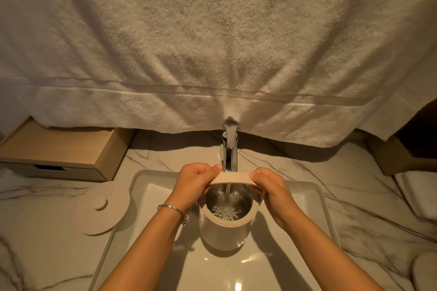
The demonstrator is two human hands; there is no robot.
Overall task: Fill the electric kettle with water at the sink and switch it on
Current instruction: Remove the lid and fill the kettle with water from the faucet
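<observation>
Towel (212, 42) hides faucet (229, 149) top; sink (314, 186) front cut off by edge.

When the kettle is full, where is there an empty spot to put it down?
Bare counter lies right of the sink, between its rim and the folded towels. Left, there is a patch in front of the wooden box, beyond the round lid. It is crowded behind, around the tap under the hanging towel.
</observation>
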